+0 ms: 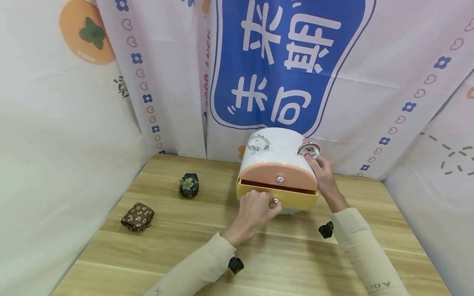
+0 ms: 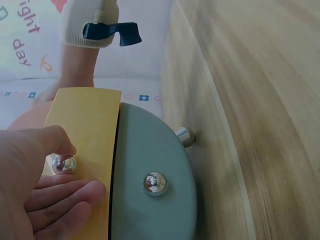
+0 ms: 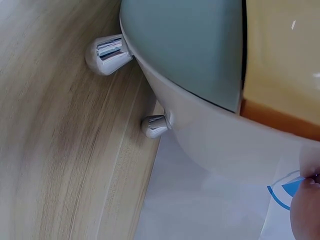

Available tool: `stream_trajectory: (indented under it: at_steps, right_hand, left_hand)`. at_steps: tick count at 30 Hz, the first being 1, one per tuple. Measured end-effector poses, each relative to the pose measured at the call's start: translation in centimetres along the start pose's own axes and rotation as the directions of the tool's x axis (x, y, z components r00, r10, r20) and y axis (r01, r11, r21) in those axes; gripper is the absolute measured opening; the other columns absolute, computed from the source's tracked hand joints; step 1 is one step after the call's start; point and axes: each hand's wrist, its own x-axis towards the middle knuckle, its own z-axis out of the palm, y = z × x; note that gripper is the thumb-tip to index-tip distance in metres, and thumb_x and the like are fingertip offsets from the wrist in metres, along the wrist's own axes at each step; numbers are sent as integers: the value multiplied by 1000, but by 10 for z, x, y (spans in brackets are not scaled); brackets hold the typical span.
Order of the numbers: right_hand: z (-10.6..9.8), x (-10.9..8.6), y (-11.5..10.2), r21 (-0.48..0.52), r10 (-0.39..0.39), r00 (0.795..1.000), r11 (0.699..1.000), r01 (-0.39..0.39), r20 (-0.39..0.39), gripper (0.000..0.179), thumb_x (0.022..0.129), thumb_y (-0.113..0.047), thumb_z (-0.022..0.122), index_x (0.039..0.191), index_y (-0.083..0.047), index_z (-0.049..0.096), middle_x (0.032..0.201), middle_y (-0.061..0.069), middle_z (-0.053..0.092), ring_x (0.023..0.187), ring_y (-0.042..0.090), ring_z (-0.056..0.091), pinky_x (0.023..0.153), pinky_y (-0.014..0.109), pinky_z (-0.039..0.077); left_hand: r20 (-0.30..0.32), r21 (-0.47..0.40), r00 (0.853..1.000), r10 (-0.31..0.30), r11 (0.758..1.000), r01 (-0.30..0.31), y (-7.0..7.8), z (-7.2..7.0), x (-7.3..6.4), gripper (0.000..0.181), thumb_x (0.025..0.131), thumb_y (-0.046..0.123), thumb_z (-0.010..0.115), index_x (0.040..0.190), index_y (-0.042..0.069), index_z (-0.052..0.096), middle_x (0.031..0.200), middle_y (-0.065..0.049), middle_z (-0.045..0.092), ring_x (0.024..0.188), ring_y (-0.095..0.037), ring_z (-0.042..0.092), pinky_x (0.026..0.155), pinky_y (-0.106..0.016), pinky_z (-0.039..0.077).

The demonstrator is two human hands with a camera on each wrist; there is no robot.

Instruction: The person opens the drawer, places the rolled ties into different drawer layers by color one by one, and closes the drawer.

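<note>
A small rounded cabinet [image 1: 279,144] with a white body stands at the back of the table. Its yellow middle drawer [image 1: 298,200] is pulled partly out, showing a dark gap under the closed pink top drawer [image 1: 255,172]. My left hand [image 1: 255,209] grips the yellow drawer's silver knob [image 2: 64,164] between thumb and fingers. At the cabinet's upper right, my right hand [image 1: 326,177] holds the round silver ornament [image 1: 309,149], thumb on its front. The green bottom drawer [image 2: 150,145] is closed. What lies inside the yellow drawer is hidden.
On the wooden table [image 1: 177,246], left of the cabinet, lie a dark green patterned bundle [image 1: 189,185] and a brown flowered bundle [image 1: 138,217]. A printed curtain [image 1: 177,82] hangs close behind the cabinet. Silver feet [image 3: 107,55] hold the cabinet off the table.
</note>
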Motion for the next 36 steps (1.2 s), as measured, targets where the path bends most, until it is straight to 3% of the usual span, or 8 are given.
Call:
stream_trajectory:
  at_steps: [6,9,18,26,36]
  right_hand:
    - [1,-1,2,20,-24,1000,1000,24,4,27,99,-22,53,113,-4,68,101,-18,70,89,1,62,76,15,49]
    - [-2,0,1,11,-24,1000,1000,24,4,28,99,-24,53,114,-7,68,104,-17,70,90,1,61,77,15,49]
    - [-9,5,3,-3,-5,1000,1000,5,-12,20,98,-19,53,108,-14,70,93,-17,70,84,0,60,74,16,48]
    - [-3,5,2,-6,-3,1000,1000,3,-14,20,98,-25,54,106,-14,69,89,-15,70,81,2,60,71,17,49]
    - [1,1,2,1,-20,1000,1000,20,-3,20,98,-24,54,105,-13,70,89,-16,71,80,2,61,71,16,49]
  left_hand:
    - [5,-12,1000,21,1000,-21,2,-5,-9,44,83,38,65,50,26,39,41,13,33,41,-1,27,34,-15,20]
    - [5,-26,999,34,999,-34,5,-8,-12,42,83,37,66,51,26,42,41,14,36,41,0,28,34,-14,20]
    - [13,-43,997,74,996,-74,14,-19,-23,29,81,37,69,57,22,63,43,15,45,40,3,26,36,-11,19]
    - [13,-47,996,90,995,-89,15,-26,-33,27,79,36,70,56,23,64,42,15,45,41,4,22,36,-11,17]
    - [9,-38,995,101,994,-100,15,-31,-43,17,79,34,70,66,24,71,53,14,64,39,5,39,39,-9,21]
